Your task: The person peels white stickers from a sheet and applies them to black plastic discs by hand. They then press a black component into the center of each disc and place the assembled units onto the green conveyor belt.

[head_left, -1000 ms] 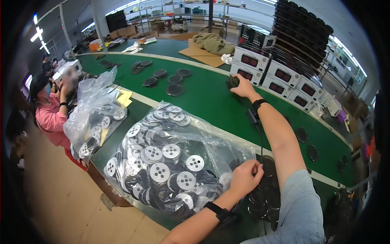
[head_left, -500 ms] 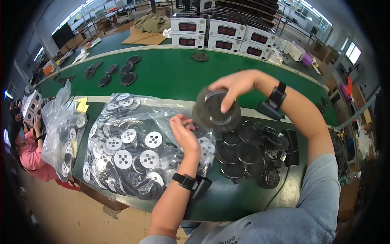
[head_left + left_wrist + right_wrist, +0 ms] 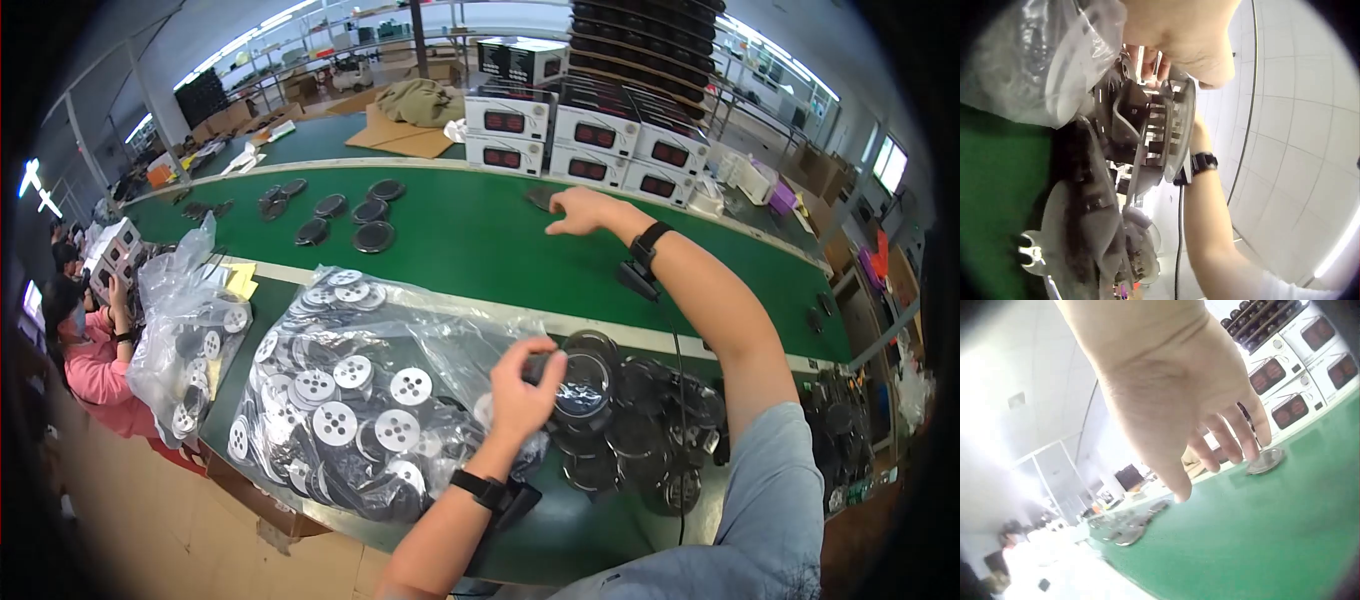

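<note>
My right hand reaches over the green worktop with fingers spread and slightly bent, nothing between them. A dark round disc with a clear rim lies flat just past its fingertips, in front of the boxes. My left hand stays at the near edge, its fingers loosely curled around a gap. Right beside its thumb is the top round black part of a pile. In the left wrist view this part shows a clear face and ribbed side, with the fingertips close by its edge.
A clear plastic bag of white and black discs spreads left of my left hand. Several dark discs lie on the green surface farther left. White boxes are stacked at the back. A person in pink works at far left.
My right hand lifted a dark disc from in front of the boxes, brought it over the pile, and now reaches out again without it. My left hand has moved close to the pile.
</note>
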`<state>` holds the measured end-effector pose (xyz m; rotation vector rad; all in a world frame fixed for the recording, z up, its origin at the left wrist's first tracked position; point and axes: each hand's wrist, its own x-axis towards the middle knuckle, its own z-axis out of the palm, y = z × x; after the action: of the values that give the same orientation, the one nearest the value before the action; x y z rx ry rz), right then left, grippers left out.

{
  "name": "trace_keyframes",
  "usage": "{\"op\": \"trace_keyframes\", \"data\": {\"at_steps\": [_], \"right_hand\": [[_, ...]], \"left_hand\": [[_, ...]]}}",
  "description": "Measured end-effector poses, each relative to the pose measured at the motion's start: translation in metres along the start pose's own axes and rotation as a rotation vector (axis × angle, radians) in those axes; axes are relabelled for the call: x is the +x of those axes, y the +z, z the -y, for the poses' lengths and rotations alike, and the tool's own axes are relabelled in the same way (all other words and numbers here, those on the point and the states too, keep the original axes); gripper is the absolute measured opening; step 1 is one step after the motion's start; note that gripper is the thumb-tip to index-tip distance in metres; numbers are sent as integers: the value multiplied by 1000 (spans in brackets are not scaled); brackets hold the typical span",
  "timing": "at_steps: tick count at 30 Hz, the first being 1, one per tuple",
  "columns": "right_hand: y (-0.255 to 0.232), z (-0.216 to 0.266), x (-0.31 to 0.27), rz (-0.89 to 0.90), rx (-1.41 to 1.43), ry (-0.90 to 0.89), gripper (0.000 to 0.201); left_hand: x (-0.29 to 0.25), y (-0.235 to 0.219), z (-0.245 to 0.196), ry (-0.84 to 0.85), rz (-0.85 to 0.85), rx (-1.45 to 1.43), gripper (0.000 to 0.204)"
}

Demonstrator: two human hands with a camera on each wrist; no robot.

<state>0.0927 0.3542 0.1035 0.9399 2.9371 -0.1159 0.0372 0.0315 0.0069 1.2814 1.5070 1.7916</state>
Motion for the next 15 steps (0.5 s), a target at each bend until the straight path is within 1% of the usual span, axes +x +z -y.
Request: {"op": "trace_keyframes", "data": {"at_steps": [1, 2, 3, 4, 5, 6, 7, 8, 9, 10, 12, 14, 15], "right_hand": [[16, -21, 24, -12, -60, -14, 57], [33, -38, 41, -87, -105, -56, 51], [49, -56, 60, -64, -56, -41, 56], [61, -63, 70, -75, 32, 50, 66], [78, -77, 83, -82, 149, 124, 80], [86, -70, 85, -168, 208, 243, 90], [91, -65, 89, -139, 189, 389, 96], [102, -66, 95, -138, 210, 483, 98], [128, -91, 111, -100, 290, 467, 98], [112, -57, 89, -156, 216, 553, 88], [99, -56, 76, -232, 225, 361, 64], [95, -52, 65, -207, 127, 347, 48], [88, -48, 62, -199, 74, 337, 40]], "left_hand": [[1, 1, 4, 76, 18, -13, 19], [2, 0, 5, 104, 44, -8, 21], [3, 1, 7, 152, 30, 19, 23], [3, 0, 3, 146, 33, 10, 23], [4, -1, 2, 131, 30, 9, 24], [4, -3, 1, 164, 21, 20, 23], [4, -5, 1, 109, 28, 5, 22], [2, -7, -3, 51, 39, -18, 21], [2, -7, -3, 47, 26, -29, 20], [2, -7, -2, 44, 20, -42, 19], [0, -7, -2, 19, 24, -56, 18], [1, -9, -6, -4, 39, -51, 16], [4, -8, -5, 23, 14, -57, 16]]}}
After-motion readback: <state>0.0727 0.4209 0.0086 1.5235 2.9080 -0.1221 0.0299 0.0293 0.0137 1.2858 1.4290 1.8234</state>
